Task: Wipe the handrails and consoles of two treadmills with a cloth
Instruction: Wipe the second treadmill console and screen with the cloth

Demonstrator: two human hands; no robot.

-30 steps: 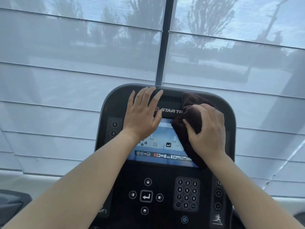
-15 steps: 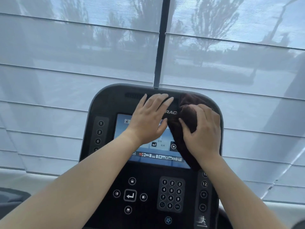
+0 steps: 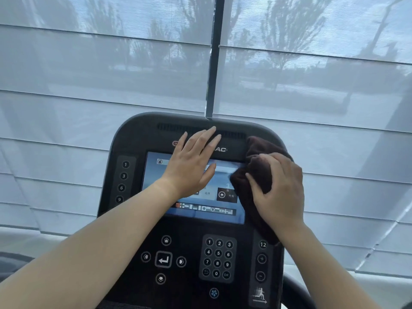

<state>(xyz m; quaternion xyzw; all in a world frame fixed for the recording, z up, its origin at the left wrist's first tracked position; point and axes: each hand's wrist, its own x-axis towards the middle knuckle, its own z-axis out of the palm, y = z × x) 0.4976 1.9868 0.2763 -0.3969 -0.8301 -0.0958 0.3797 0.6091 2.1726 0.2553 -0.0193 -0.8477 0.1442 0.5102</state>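
A black treadmill console (image 3: pixel 133 139) stands upright in front of me, with a lit blue screen (image 3: pixel 156 179) and a number keypad (image 3: pixel 217 258) below it. My left hand (image 3: pixel 191 163) lies flat, fingers spread, on the upper part of the screen and the logo strip. My right hand (image 3: pixel 278 192) presses a bunched dark brown cloth (image 3: pixel 256 172) against the console's right side, over the screen's right edge. The cloth hangs down past my wrist.
Behind the console a large window is covered by translucent blinds (image 3: pixel 89 108), split by a dark vertical frame (image 3: pixel 214 56). A curved black handrail (image 3: pixel 294 288) shows at the lower right. Arrow keys (image 3: pixel 163 259) sit on the lower console.
My right hand with the cloth has slid right, off the screen's middle toward the console's right edge. My left hand stays flat on the console's upper part. The view has shifted slightly.
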